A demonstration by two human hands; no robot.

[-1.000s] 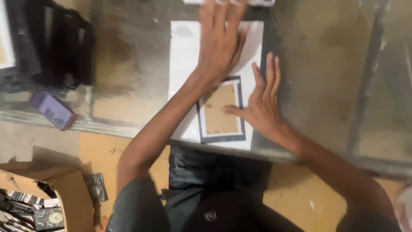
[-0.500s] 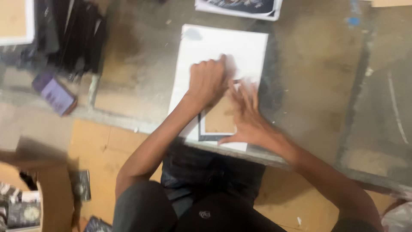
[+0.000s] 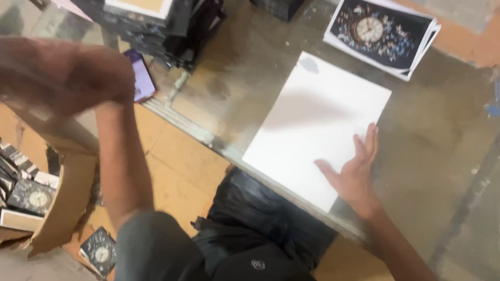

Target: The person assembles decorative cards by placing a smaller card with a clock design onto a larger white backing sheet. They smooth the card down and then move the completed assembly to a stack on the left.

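A large blank white sheet (image 3: 312, 119) lies tilted on the glass table (image 3: 432, 156), its near corner at the table's edge. My right hand (image 3: 354, 174) rests flat on the sheet's right near part, fingers spread, holding nothing. My left hand (image 3: 62, 73) is a motion blur at the far left, out beyond the table above an open cardboard box (image 3: 67, 203). Whether it holds anything is hidden by the blur. No small framed picture is on the sheet.
A stack of dark clock prints (image 3: 380, 34) lies at the table's far side. A pile of black frames (image 3: 156, 21) and a purple phone (image 3: 141, 75) sit at the far left. The box holds several clock cards (image 3: 31, 195); another card (image 3: 99, 252) lies on the floor.
My left hand has swung off the sheet to the far left. The small framed picture that lay on the sheet is gone from it. My right hand has flattened on the sheet.
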